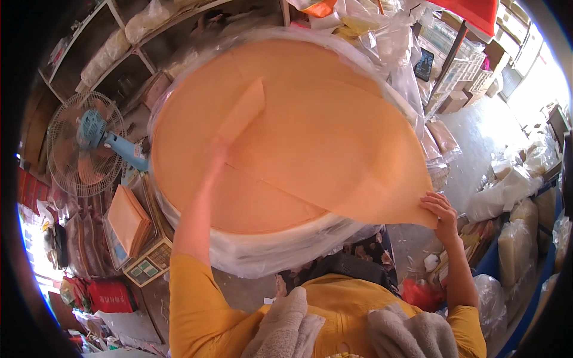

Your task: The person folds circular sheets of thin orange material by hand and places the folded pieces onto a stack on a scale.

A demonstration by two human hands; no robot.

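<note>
A wide round stack of thin, smooth orange-tan sheets (191, 161) fills the middle of the head view. Across its right part lies a loose sheet (340, 137) of the same colour, with its left edge folded up in a strip. My left hand (222, 149), smeared by motion, is closed at the lower end of that strip, at the sheet's left corner; its fingers are mostly hidden. My right hand (440, 210) pinches the near right corner, which hangs out past the stack's rim. Clear plastic wrap (256, 253) bunches around the stack's side.
A blue fan (92, 131) stands at the left, above a scale (146, 262) bearing a pile of folded orange-tan sheets (128, 221). Shelves (134, 45) line the far left. Plastic bags (498, 194) crowd the right side, and a phone (424, 64) is propped at the far right.
</note>
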